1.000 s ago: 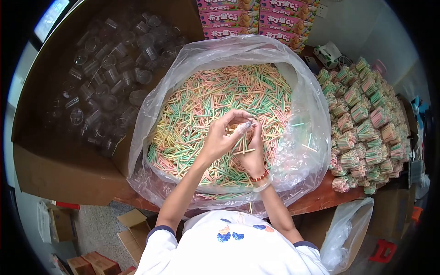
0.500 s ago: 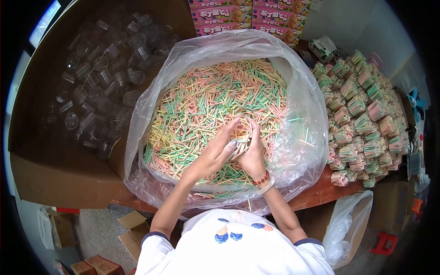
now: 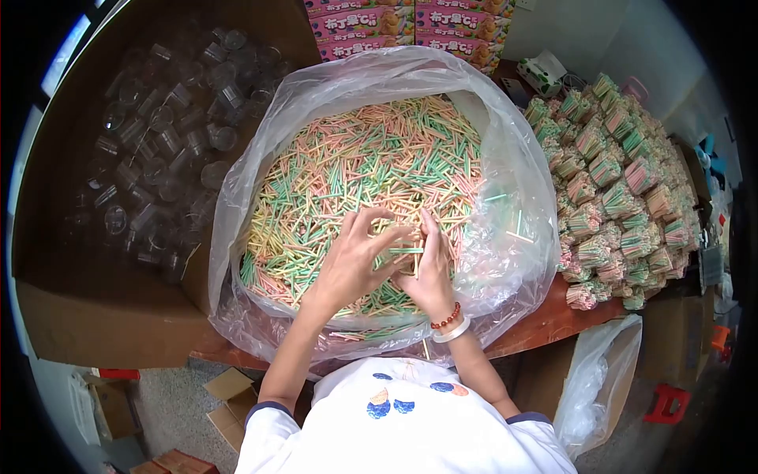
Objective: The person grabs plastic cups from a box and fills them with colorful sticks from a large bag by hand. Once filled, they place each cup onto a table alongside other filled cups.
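Thin short pastel sticks (image 3: 316,189) in pink, green and yellow fill a big clear plastic bag (image 3: 229,237) in front of me. My right hand (image 3: 430,276), with a red bead bracelet and a pale bangle at the wrist, cups a small bunch of these sticks over the pile, thumb and fingers around it. Close beside it on the left, my left hand (image 3: 347,265) has its fingers apart and curved toward that bunch. Whether its fingertips touch the sticks is hard to tell.
A cardboard box (image 3: 95,316) of clear plastic cups (image 3: 170,142) stands at the left. Bundled sticks (image 3: 624,197) are stacked at the right on the red-brown table (image 3: 537,324). Pink printed boxes (image 3: 367,24) rise behind the bag. A red stool (image 3: 667,404) is on the floor.
My left hand has drawn slightly left from the right hand, its fingers spreading apart. My right hand still cups the sticks. The whole view has shifted a little.
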The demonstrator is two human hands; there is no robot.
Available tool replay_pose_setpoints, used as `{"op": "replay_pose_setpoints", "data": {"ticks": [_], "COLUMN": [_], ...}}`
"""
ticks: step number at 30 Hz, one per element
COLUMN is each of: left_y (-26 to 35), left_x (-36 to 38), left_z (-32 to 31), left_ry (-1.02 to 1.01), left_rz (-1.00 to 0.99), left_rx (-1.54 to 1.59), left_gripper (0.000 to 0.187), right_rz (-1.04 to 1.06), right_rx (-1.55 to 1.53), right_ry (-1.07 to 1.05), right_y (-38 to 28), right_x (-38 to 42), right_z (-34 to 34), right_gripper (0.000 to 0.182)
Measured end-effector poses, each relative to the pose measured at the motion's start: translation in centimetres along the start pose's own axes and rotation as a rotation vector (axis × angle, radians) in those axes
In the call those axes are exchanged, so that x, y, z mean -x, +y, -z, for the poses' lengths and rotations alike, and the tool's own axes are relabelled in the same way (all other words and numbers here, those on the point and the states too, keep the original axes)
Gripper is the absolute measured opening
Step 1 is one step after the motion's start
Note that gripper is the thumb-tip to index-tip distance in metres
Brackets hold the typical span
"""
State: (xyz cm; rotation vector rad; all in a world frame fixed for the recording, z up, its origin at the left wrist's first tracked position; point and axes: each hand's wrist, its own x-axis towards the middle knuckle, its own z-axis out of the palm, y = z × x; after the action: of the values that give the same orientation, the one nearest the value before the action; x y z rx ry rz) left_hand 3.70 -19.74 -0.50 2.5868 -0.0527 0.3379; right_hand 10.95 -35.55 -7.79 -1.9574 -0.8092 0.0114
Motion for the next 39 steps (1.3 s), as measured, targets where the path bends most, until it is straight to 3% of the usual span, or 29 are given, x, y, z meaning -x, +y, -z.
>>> {"op": "replay_pose_setpoints", "data": {"ticks": [2, 4, 6, 8, 10, 13, 14, 17, 18, 20, 21, 22, 24, 25, 27, 31, 32, 34, 35, 37, 38, 39], "left_y": [-0.7, -1.1, -1.0, -1.5, -0.6, -0.6, -1.3, -1.6, -1.6, -1.3, -1.9, -1.1, 0.5, 0.5, 1.5, -0.3, -0.4, -0.4, -2.4, 0.2, 0.4, 0.4], "left_x": [-0.1, -0.3, -0.2, -0.1, -0.3, -0.4, -0.7, -1.2, -1.5, -1.5, -0.8, -0.6, 0.5, 1.3, 1.7, 2.3, 2.6, 2.9, 3.5, 2.1, 1.6, 1.3], "left_z": [0.0, 1.0, 2.5, 2.9, 3.5, 0.9, -0.5, -1.3, -0.9, 1.4, 2.7, 3.2, 3.9, 3.6, 2.7, -0.4, -0.3, 1.3, 1.0, 2.0, 1.5, 0.5], "left_ry": [0.064, 0.151, 0.27, 0.301, 0.349, 0.025, 0.079, 0.188, 0.311, 0.427, 0.333, 0.33, 0.245, 0.064, -0.15, -0.108, 0.002, 0.175, 0.182, 0.345, 0.224, 0.101], "left_rz": [-0.007, -0.027, 0.063, 0.155, 0.093, 0.162, 0.044, 0.096, 0.021, 0.029, 0.133, 0.133, 0.14, 0.072, -0.141, -0.231, -0.242, -0.142, -0.017, 0.192, 0.204, 0.086], "left_rx": [0.123, 0.24, 0.299, 0.295, -0.273, 0.292, 0.205, 0.247, 0.226, 0.19, 0.137, 0.137, -0.234, -0.058, 0.1, 0.052, 0.03, 0.132, 0.148, -0.354, -0.222, -0.214], "left_gripper": [0.041, 0.029, 0.024, 0.029, 0.036, 0.043, 0.035, 0.024, 0.017, 0.019, 0.032, 0.032, 0.05, 0.061, 0.063, 0.034, 0.02, 0.019, 0.026, 0.046, 0.061, 0.064], "right_rz": [0.037, -0.136, -0.112, -0.116, -0.092, -0.06, -0.037, 0.02, 0.013, -0.016, -0.018, 0.0, 0.021, 0.034, 0.042, 0.065, 0.059, 0.069, 0.095, 0.116, 0.123, 0.128], "right_rx": [0.01, -0.147, -0.17, -0.136, -0.133, -0.128, -0.063, 0.024, 0.034, -0.007, -0.007, 0.051, 0.109, 0.04, -0.03, -0.022, -0.03, 0.023, 0.021, 0.038, 0.02, 0.004], "right_ry": [0.107, 0.116, 0.161, 0.17, 0.184, 0.209, 0.193, 0.179, 0.166, 0.145, 0.144, 0.163, 0.183, 0.175, 0.169, 0.15, 0.137, 0.133, 0.126, 0.138, 0.163, 0.195], "right_y": [-0.5, -0.7, -1.3, -1.8, -1.5, -1.1, -1.4, -1.2, -1.5, -1.9, -2.1, -2.4, -2.3, -2.0, -1.6, -0.3, -0.4, -0.1, -0.1, -0.5, -1.0, -1.8], "right_x": [-0.3, -0.7, -0.6, -0.4, -0.3, -0.1, -0.1, 0.3, 0.4, 0.9, 1.1, 1.2, 1.3, 1.3, 1.4, 1.0, 0.8, 0.6, 0.5, 0.4, 0.5, 0.5], "right_z": [-0.6, -0.7, -0.4, -0.3, -0.8, -1.4, -1.2, -1.0, -0.7, -0.1, 0.3, 0.7, 1.1, 1.0, 0.7, 0.3, 0.5, 0.4, 0.4, 0.5, 0.5, 0.5], "right_gripper": [0.108, 0.104, 0.099, 0.098, 0.097, 0.095, 0.095, 0.093, 0.093, 0.096, 0.096, 0.097, 0.099, 0.097, 0.094, 0.092, 0.091, 0.093, 0.094, 0.094, 0.092, 0.09]}}
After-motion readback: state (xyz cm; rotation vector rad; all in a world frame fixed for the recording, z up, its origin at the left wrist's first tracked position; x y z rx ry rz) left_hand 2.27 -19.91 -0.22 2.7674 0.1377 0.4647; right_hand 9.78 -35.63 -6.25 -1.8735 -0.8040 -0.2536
